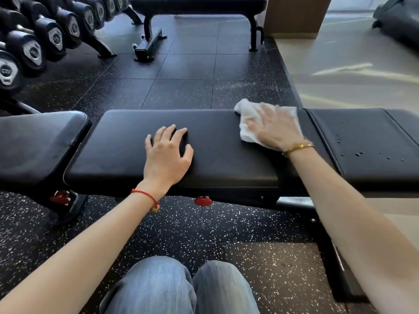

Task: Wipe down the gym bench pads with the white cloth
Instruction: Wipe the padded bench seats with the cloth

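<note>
We look down at a black gym bench that runs across the view, and we call its padded top the worktop. The middle pad [204, 152] lies in front of us, with a second pad [367, 141] joined to it on the right and a third pad [38, 141] on the left, apart by a small gap.

Our right hand [275, 130] lies flat on the white cloth [247, 118] at the far right part of the middle pad, close to the seam with the right pad. Its grip is wide, the fingers spread and pressing the cloth against the pad, not closed around it. The cloth is crumpled, and a corner of it reaches over the far edge of the pad. A gold bracelet [298, 148] sits on this wrist.

Our left hand [167, 155] rests on the middle of the same pad with the palm down. Its grip is also wide and holds nothing. A red string bracelet [145, 196] is around this wrist.

On the right pad we see several small drops of liquid [358, 154]. Under the bench there is a red knob [203, 201], and the floor [181, 230] is black with white speckles. At the far left stands a rack of dumbbells [34, 48], and another bench [199, 5] is at the far side. Our knees in blue jeans [179, 288] show at the bottom edge.
</note>
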Action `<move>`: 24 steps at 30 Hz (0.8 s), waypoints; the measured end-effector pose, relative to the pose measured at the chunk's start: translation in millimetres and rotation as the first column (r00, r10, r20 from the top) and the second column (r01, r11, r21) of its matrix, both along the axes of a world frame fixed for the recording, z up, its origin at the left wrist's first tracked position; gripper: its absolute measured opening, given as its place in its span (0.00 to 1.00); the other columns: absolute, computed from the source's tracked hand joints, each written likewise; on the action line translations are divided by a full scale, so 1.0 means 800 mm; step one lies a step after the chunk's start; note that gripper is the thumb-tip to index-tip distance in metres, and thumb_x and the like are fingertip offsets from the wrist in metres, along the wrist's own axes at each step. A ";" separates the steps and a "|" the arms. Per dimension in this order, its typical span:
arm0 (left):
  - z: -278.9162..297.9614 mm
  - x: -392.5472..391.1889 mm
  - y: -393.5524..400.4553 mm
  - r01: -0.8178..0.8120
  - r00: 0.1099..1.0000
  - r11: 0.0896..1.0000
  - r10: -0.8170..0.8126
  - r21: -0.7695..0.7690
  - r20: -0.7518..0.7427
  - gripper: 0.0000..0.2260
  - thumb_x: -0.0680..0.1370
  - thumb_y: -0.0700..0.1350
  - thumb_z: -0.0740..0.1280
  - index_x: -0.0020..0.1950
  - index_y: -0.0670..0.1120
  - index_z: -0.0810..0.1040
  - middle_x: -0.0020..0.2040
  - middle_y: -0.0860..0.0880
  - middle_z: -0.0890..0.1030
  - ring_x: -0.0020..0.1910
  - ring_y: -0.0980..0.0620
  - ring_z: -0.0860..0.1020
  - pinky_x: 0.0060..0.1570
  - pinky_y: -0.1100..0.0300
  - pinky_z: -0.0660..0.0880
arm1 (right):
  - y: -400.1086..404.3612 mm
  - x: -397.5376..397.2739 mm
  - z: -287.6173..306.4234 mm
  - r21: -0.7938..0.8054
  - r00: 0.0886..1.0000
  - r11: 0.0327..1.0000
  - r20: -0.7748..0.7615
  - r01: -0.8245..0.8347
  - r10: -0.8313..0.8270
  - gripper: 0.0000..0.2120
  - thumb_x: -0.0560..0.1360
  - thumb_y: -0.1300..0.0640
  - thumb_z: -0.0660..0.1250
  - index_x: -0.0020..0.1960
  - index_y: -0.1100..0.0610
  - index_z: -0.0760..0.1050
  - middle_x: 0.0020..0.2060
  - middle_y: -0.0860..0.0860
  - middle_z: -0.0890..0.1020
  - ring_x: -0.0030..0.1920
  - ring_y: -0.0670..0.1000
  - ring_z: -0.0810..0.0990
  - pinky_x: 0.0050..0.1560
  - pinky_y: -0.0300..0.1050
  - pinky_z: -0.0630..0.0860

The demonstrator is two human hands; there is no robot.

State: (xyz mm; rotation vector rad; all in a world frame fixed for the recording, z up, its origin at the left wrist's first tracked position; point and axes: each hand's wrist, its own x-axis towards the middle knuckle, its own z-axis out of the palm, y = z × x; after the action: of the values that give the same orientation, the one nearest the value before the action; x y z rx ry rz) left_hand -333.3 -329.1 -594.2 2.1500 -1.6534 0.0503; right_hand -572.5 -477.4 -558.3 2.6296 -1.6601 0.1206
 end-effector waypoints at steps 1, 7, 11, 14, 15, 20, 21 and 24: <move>0.000 0.001 0.000 -0.002 1.000 1.000 0.002 -0.004 0.000 0.22 0.80 0.52 0.60 0.73 0.51 0.69 0.75 0.47 0.68 0.76 0.47 0.61 0.76 0.41 0.52 | 0.013 0.006 -0.004 0.022 0.997 0.997 -0.002 -0.073 0.073 0.27 0.80 0.37 0.45 0.75 0.47 0.61 0.71 0.53 0.69 0.69 0.59 0.68 0.71 0.60 0.61; -0.003 0.003 0.001 0.013 1.000 1.000 -0.014 -0.018 -0.014 0.21 0.79 0.53 0.60 0.73 0.51 0.70 0.75 0.46 0.69 0.76 0.47 0.62 0.76 0.42 0.53 | 0.114 -0.043 -0.031 -0.027 0.941 0.940 -0.020 -0.339 0.338 0.36 0.78 0.31 0.37 0.81 0.46 0.50 0.79 0.46 0.56 0.78 0.55 0.55 0.77 0.58 0.52; -0.003 0.006 -0.002 0.019 0.999 1.000 -0.020 -0.013 -0.026 0.21 0.80 0.52 0.60 0.73 0.51 0.70 0.75 0.45 0.68 0.76 0.46 0.61 0.76 0.40 0.52 | 0.149 -0.074 -0.049 -0.302 0.922 0.873 -0.068 -0.382 0.380 0.33 0.80 0.32 0.53 0.78 0.49 0.61 0.76 0.51 0.66 0.73 0.60 0.68 0.71 0.60 0.66; -0.005 0.008 -0.003 0.017 0.999 1.000 -0.018 -0.014 -0.029 0.21 0.79 0.52 0.60 0.72 0.51 0.71 0.75 0.45 0.69 0.76 0.46 0.62 0.75 0.40 0.52 | 0.152 -0.070 -0.057 -0.432 0.926 0.823 -0.096 -0.368 0.364 0.34 0.79 0.31 0.56 0.76 0.50 0.65 0.73 0.52 0.71 0.68 0.60 0.74 0.68 0.58 0.70; -0.005 0.008 -0.003 0.019 0.999 1.000 -0.020 -0.009 -0.032 0.21 0.79 0.52 0.60 0.73 0.51 0.70 0.75 0.45 0.68 0.76 0.46 0.61 0.75 0.40 0.52 | 0.153 -0.066 -0.058 -0.451 0.928 0.815 -0.100 -0.363 0.358 0.33 0.78 0.31 0.56 0.76 0.50 0.66 0.72 0.53 0.72 0.67 0.60 0.75 0.68 0.58 0.70; 0.004 0.023 0.011 0.083 0.995 0.995 -0.085 -0.050 -0.044 0.18 0.79 0.51 0.62 0.69 0.50 0.74 0.71 0.49 0.73 0.74 0.49 0.67 0.75 0.44 0.57 | 0.176 -0.005 -0.062 -0.484 0.931 0.796 -0.158 -0.363 0.328 0.34 0.78 0.30 0.55 0.76 0.50 0.66 0.72 0.54 0.73 0.67 0.61 0.75 0.67 0.57 0.69; 0.006 0.033 0.018 0.095 0.995 0.992 -0.096 -0.082 -0.006 0.17 0.79 0.51 0.63 0.66 0.49 0.76 0.68 0.49 0.77 0.71 0.49 0.71 0.73 0.46 0.61 | 0.184 0.020 -0.061 -0.488 0.932 0.795 -0.164 -0.360 0.322 0.34 0.78 0.30 0.55 0.76 0.49 0.66 0.72 0.54 0.73 0.66 0.61 0.75 0.67 0.57 0.70; 0.011 0.084 0.047 0.096 0.995 0.986 -0.090 -0.137 0.049 0.14 0.78 0.47 0.64 0.62 0.47 0.79 0.62 0.48 0.81 0.65 0.46 0.75 0.68 0.49 0.67 | 0.208 0.107 -0.063 -0.475 0.933 0.803 -0.174 -0.360 0.315 0.32 0.79 0.30 0.52 0.76 0.48 0.65 0.72 0.54 0.72 0.67 0.62 0.75 0.65 0.57 0.73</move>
State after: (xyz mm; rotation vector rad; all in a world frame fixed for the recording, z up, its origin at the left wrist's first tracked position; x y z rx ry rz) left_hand -266.0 -291.5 -585.3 1.9791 -1.7190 0.1796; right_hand -486.9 -310.7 -608.8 2.4362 -0.9394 0.3842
